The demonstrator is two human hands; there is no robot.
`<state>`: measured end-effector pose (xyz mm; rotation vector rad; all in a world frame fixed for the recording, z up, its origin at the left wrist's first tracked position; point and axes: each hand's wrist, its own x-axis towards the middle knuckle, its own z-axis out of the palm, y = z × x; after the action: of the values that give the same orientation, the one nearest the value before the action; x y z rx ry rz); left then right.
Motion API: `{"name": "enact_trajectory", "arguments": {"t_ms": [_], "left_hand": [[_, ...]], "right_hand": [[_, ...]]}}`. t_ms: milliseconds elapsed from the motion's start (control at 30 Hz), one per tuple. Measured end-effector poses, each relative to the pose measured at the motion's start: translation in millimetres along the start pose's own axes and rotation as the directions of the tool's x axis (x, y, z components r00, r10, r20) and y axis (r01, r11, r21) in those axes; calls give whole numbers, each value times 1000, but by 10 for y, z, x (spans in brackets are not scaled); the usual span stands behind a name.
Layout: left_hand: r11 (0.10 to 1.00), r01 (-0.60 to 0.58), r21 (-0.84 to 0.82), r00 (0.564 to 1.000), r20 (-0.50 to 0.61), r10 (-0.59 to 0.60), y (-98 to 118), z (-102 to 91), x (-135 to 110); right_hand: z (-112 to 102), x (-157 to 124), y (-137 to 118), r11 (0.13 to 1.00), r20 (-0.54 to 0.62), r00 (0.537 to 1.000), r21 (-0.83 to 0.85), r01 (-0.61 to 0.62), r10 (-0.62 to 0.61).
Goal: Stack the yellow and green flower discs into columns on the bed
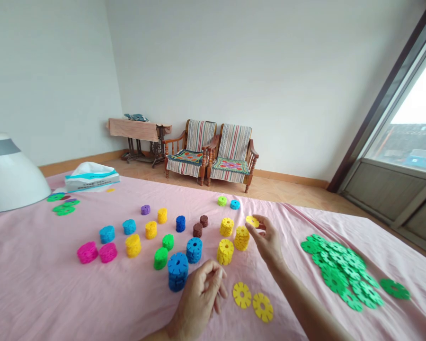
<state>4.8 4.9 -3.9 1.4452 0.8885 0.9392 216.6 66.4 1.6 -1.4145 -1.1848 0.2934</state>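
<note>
from far, i have the right hand [269,239] pinching one yellow disc [252,221], with a yellow stack [242,240] just beside its fingertips. the left hand [199,297] is half curled; i cannot tell if it holds something. beyond its fingers, many coloured stacks [133,247] already stand. two yellow discs [263,313] right of these fingers, and the green heap [342,267] right of the other hand, remain unstacked.

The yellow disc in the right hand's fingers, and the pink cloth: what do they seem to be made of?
Yellow disc: probably plastic, with a smooth finish; it looks thin, flat and evenly coloured. Pink cloth: fabric, matt, shown by its soft creases; fibre unclear.
</note>
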Motion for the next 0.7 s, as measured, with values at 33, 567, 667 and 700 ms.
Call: {"name": "enact_trajectory", "arguments": {"t_ms": [33, 567, 667, 700], "left_hand": [[1000, -2, 5, 1000, 0, 2, -3, -1, 1], [1000, -6, 29, 1000, 21, 5, -9, 1, 2], [1000, -11, 26, 1000, 22, 11, -16, -4, -1], [1000, -12, 27, 1000, 22, 11, -20, -5, -2]], "right_hand": [[19, 12, 16, 1000, 33, 999, -4, -8, 8], [132, -138, 200, 1000, 125, 992, -21, -12, 14], [115, -150, 169, 999, 137, 991, -45, 8, -1], [109, -149, 149, 998, 137, 990, -60, 26, -18]]}}
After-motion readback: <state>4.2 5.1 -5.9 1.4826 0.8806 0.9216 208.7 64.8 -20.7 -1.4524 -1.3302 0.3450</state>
